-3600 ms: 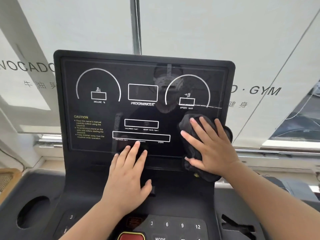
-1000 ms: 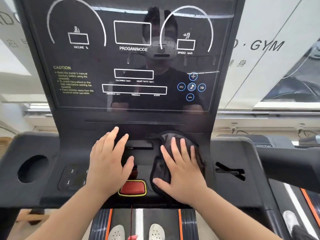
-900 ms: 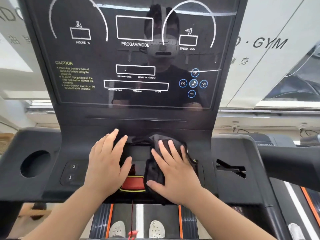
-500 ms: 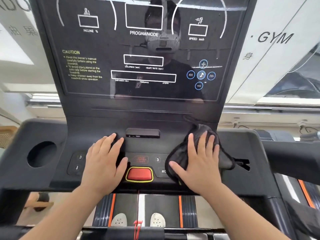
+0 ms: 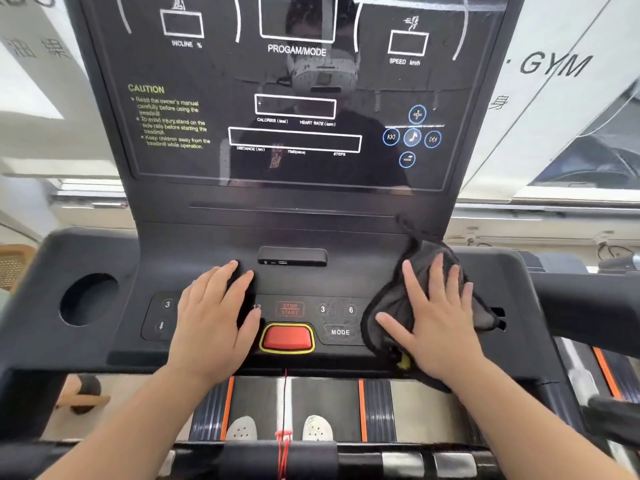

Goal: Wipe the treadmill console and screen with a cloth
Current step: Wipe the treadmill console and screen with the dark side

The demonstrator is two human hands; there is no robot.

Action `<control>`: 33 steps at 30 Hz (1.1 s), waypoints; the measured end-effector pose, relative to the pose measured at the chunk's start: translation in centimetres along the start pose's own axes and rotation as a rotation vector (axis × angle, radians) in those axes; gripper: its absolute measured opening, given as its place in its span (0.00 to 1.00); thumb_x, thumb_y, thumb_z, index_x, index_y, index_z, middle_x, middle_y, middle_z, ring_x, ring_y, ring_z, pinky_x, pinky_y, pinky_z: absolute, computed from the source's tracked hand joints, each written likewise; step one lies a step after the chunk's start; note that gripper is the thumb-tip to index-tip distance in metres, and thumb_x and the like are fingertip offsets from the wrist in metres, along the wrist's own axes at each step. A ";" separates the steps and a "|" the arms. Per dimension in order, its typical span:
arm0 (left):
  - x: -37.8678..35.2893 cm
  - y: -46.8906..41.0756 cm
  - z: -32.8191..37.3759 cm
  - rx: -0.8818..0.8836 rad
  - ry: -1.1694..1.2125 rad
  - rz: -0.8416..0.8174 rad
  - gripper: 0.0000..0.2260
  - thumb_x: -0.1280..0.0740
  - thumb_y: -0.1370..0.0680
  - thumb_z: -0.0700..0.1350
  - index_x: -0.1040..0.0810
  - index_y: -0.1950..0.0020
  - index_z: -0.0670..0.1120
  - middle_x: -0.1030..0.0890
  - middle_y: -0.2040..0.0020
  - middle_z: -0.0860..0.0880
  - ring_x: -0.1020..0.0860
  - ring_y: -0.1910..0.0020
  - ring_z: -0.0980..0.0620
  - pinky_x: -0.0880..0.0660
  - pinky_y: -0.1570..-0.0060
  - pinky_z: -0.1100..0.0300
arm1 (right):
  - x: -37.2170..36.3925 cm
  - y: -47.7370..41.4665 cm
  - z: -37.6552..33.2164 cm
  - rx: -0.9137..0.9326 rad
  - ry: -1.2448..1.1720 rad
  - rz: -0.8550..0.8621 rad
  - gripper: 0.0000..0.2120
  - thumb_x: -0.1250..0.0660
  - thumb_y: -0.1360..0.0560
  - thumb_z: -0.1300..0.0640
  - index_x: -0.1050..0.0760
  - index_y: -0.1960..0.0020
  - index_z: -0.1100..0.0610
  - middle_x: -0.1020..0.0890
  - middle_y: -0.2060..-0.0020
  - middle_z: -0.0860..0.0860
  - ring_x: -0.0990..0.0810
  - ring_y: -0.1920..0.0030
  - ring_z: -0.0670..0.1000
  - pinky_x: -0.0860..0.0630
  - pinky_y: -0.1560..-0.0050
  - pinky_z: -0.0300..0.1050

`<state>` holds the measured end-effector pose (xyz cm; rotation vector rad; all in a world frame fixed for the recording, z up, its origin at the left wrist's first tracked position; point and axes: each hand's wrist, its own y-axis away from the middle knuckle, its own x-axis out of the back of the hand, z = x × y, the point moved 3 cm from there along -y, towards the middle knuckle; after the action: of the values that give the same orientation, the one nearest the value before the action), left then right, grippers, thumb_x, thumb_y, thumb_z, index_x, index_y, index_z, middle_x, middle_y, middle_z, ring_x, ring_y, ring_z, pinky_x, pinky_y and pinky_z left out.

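The black treadmill console (image 5: 346, 282) fills the lower middle, with the glossy dark screen (image 5: 298, 140) rising above it. A dark grey cloth (image 5: 391, 306) lies crumpled on the right side of the button panel. My right hand (image 5: 436, 320) presses flat on the cloth with fingers spread, covering the right-hand buttons. My left hand (image 5: 218, 317) rests flat and empty on the left part of the panel, just left of the red stop button (image 5: 286, 337). The "MODE" key (image 5: 340, 332) shows between the two hands.
A round cup holder (image 5: 88, 299) sits at the console's far left and a slotted recess (image 5: 498, 317) at its right. A black handrail (image 5: 588, 299) runs off to the right. Below, the belt (image 5: 311, 403), a red safety cord (image 5: 284, 410) and white shoes (image 5: 242, 427) show.
My right hand has carried the cloth down off the screen onto the button panel, then swept it from the centre to the right side. My left hand came down onto the left of the panel.
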<state>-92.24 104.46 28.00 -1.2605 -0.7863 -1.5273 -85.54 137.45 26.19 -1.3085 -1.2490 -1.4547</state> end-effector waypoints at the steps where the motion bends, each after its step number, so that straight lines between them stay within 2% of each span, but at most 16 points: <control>1: 0.1 0.0 0.0 -0.003 0.000 -0.001 0.25 0.43 0.22 0.56 0.25 0.30 0.44 0.26 0.29 0.43 0.30 0.30 0.40 0.33 0.32 0.40 | 0.1 -0.6 -1.0 -0.045 -0.002 0.021 0.49 0.64 0.27 0.20 0.56 0.16 0.50 0.54 0.19 0.68 0.55 0.20 0.72 0.53 0.22 0.72; 3: 0.2 0.1 -0.1 -0.006 -0.005 -0.009 0.25 0.44 0.22 0.57 0.25 0.30 0.45 0.26 0.29 0.43 0.31 0.30 0.40 0.33 0.32 0.39 | 0.3 -1.5 -3.9 -0.078 -0.025 0.052 0.51 0.62 0.26 0.21 0.57 0.16 0.55 0.55 0.20 0.72 0.57 0.20 0.73 0.54 0.22 0.72; 5: 0.3 0.2 -0.4 -0.003 -0.011 -0.015 0.26 0.44 0.22 0.57 0.25 0.30 0.45 0.27 0.29 0.43 0.31 0.30 0.40 0.33 0.32 0.39 | 0.4 -1.6 -7.0 -0.016 -0.033 0.061 0.49 0.59 0.25 0.23 0.57 0.16 0.55 0.56 0.20 0.71 0.59 0.20 0.72 0.55 0.21 0.70; 9: 0.7 0.5 -1.4 -0.001 -0.019 -0.003 0.26 0.45 0.22 0.57 0.25 0.30 0.45 0.27 0.29 0.43 0.31 0.30 0.40 0.34 0.32 0.39 | -0.4 1.3 -10.4 0.253 -0.030 0.006 0.42 0.53 0.22 0.28 0.53 0.16 0.49 0.54 0.17 0.60 0.60 0.18 0.65 0.56 0.20 0.68; 12: 1.0 0.6 -2.6 0.003 -0.006 0.033 0.26 0.44 0.22 0.56 0.24 0.31 0.44 0.26 0.30 0.42 0.30 0.30 0.39 0.33 0.33 0.39 | -1.3 4.2 -8.2 0.428 0.018 -0.018 0.38 0.49 0.22 0.28 0.50 0.17 0.43 0.51 0.16 0.53 0.57 0.17 0.61 0.48 0.20 0.67; 14: 1.2 0.8 -3.6 -0.002 -0.010 0.045 0.25 0.44 0.22 0.55 0.23 0.31 0.43 0.26 0.30 0.41 0.30 0.31 0.38 0.33 0.34 0.39 | -1.1 4.2 -5.1 0.357 0.051 -0.003 0.38 0.50 0.22 0.26 0.46 0.17 0.44 0.46 0.17 0.55 0.51 0.18 0.64 0.44 0.22 0.69; 16: 1.4 1.0 -4.9 -0.006 -0.022 0.048 0.26 0.44 0.22 0.55 0.23 0.32 0.42 0.25 0.30 0.40 0.29 0.31 0.37 0.32 0.34 0.38 | -0.7 2.9 -2.5 0.143 0.041 0.008 0.41 0.55 0.23 0.24 0.42 0.17 0.47 0.43 0.18 0.60 0.47 0.19 0.69 0.43 0.23 0.71; 18: 1.7 1.3 -6.3 0.016 -0.022 0.051 0.26 0.43 0.22 0.55 0.23 0.32 0.42 0.25 0.30 0.40 0.29 0.32 0.36 0.32 0.34 0.37 | 0.0 1.7 -2.4 -0.056 0.017 -0.006 0.46 0.60 0.24 0.22 0.44 0.17 0.51 0.43 0.19 0.66 0.46 0.21 0.72 0.44 0.24 0.73; 20: 2.0 1.5 -7.8 0.047 -0.019 0.051 0.26 0.44 0.23 0.55 0.23 0.32 0.42 0.25 0.31 0.40 0.29 0.32 0.36 0.32 0.34 0.37 | 0.3 0.9 -4.8 -0.139 0.007 -0.027 0.51 0.65 0.27 0.21 0.49 0.16 0.55 0.47 0.19 0.68 0.50 0.20 0.72 0.49 0.23 0.72; 22: 2.2 1.6 -9.3 0.063 0.003 0.035 0.26 0.44 0.22 0.55 0.23 0.32 0.42 0.25 0.31 0.41 0.29 0.33 0.37 0.31 0.35 0.38 | 0.2 0.8 -8.5 -0.066 0.004 -0.042 0.52 0.68 0.28 0.21 0.53 0.16 0.55 0.52 0.18 0.66 0.54 0.19 0.69 0.53 0.21 0.69; 25: 2.6 1.7 -11.1 0.019 0.090 0.005 0.26 0.45 0.22 0.55 0.24 0.31 0.41 0.25 0.31 0.42 0.28 0.33 0.38 0.31 0.33 0.39 | 0.3 1.6 -14.7 0.148 -0.022 -0.065 0.49 0.66 0.26 0.22 0.54 0.16 0.52 0.55 0.17 0.61 0.60 0.18 0.66 0.56 0.20 0.67; 28: 3.4 1.7 -12.5 -0.023 0.199 -0.003 0.25 0.45 0.21 0.54 0.24 0.31 0.41 0.23 0.32 0.44 0.27 0.33 0.42 0.33 0.31 0.46 | -0.1 2.1 -20.2 0.309 -0.006 -0.121 0.46 0.66 0.25 0.23 0.58 0.16 0.49 0.59 0.17 0.58 0.67 0.19 0.62 0.61 0.20 0.67; 30: 3.9 1.6 -13.3 -0.045 0.259 0.000 0.24 0.46 0.21 0.53 0.23 0.32 0.43 0.21 0.34 0.46 0.27 0.33 0.45 0.33 0.32 0.52 | 0.0 1.6 -23.9 0.395 -0.006 -0.103 0.44 0.61 0.23 0.25 0.56 0.16 0.49 0.57 0.17 0.57 0.65 0.18 0.62 0.59 0.20 0.67; 33: 4.5 1.3 -14.6 -0.066 0.340 0.013 0.22 0.45 0.21 0.52 0.22 0.33 0.44 0.20 0.36 0.48 0.25 0.36 0.47 0.31 0.36 0.53 | -0.2 -0.1 -28.5 0.478 -0.003 -0.104 0.41 0.56 0.22 0.27 0.57 0.16 0.47 0.60 0.17 0.55 0.67 0.19 0.59 0.63 0.20 0.65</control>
<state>-95.92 89.62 28.51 -1.0117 -0.5089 -1.7101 -91.34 109.58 26.60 -0.9340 -1.5676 -1.1241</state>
